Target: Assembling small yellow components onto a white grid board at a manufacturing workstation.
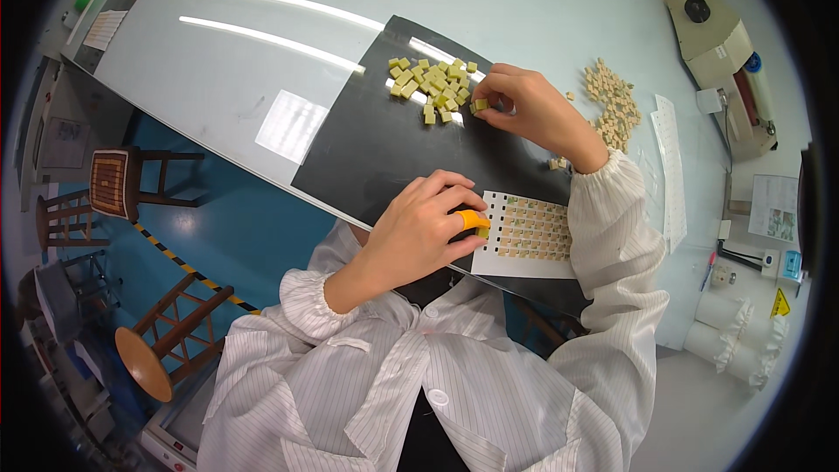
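Observation:
A black mat [367, 135] lies aslant on the pale table. Toward its far end sits a loose pile of yellow-green blocks [434, 79]. My right hand [537, 109] is at the pile's right edge, closed in a pinch on one small yellow-green block [480, 106]. Nearer to me, my left hand [415, 225] wears an orange finger cover [473, 219]. Its thumb and fingers close on another yellow-green block [482, 233], partly hidden, at the left edge of a white card [524, 268]. Rows of small beige pieces with some green cover the card.
Many small beige blocks [612, 100] are heaped on the table beyond my right forearm. A long white strip [669, 170] lies to their right, close to a beige machine [710, 31]. Wooden stools [144, 358] stand on the blue floor at the left.

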